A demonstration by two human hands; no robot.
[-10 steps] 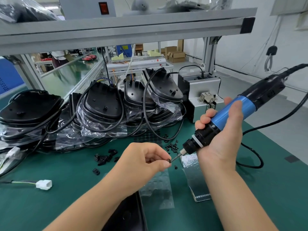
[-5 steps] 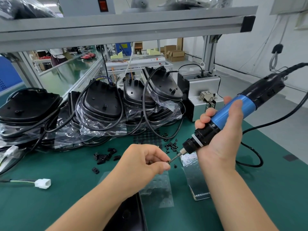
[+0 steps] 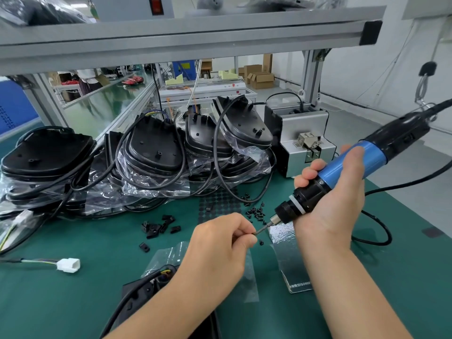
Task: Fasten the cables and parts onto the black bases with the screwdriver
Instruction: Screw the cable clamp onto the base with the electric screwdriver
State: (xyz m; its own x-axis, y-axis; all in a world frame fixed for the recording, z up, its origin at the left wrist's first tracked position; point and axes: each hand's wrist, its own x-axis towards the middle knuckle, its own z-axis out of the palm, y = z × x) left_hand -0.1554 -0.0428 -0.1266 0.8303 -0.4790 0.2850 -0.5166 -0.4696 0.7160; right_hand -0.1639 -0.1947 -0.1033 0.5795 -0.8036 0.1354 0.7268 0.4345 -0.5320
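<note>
- The right hand (image 3: 335, 192) grips the blue-barrelled electric screwdriver (image 3: 342, 174), fingers wrapped round the barrel, the tool tilted down and to the left.
- The left hand (image 3: 220, 243) pinches at the bit tip (image 3: 261, 230); presumably a screw is being seated there, but it is too small to confirm.
- Loose screws (image 3: 255, 212) lie on the green mat (image 3: 85, 302), just beyond the bit.
- A black base (image 3: 146, 292) lies under the left forearm; more black bases (image 3: 154, 148) are stacked with cables (image 3: 220, 152) at the rear.
- Risk: a poorly seated screw may drop while it is carried to the base.
- Risk: triggering the tool could nip the pinching fingertips.
</note>
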